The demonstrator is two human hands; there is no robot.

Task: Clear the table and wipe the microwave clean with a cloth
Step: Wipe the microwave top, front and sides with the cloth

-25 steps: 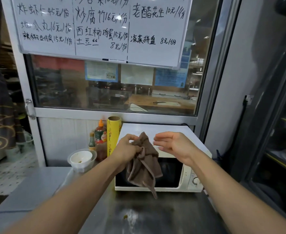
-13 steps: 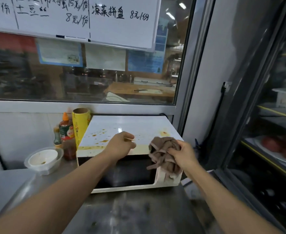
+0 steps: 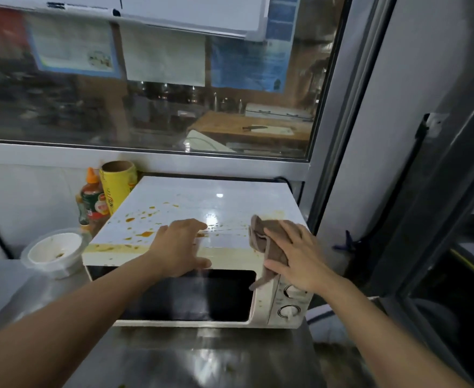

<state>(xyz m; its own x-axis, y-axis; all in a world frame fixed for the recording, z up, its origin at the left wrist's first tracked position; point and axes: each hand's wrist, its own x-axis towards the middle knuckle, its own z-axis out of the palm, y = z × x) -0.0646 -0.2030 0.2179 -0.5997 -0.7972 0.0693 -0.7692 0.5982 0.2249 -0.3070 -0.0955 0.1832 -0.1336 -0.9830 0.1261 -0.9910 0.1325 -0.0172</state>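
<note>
Head view:
Microwave (image 3: 202,208): white, on the steel table (image 3: 202,359), top spattered with orange sauce.
Cloth (image 3: 266,242): brown, bunched at the top's right front corner, one end hanging over the front.
Right hand (image 3: 294,259): fingers spread flat, pressing the cloth down.
Left hand (image 3: 179,247): relaxed, resting on the top's front edge.
Left of microwave: bowl (image 3: 53,252), sauce bottle (image 3: 93,197), yellow roll (image 3: 116,183).

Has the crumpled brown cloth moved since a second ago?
Yes. The crumpled brown cloth went from the left hand in front of the white microwave's door to its top right corner, under the right hand.
</note>
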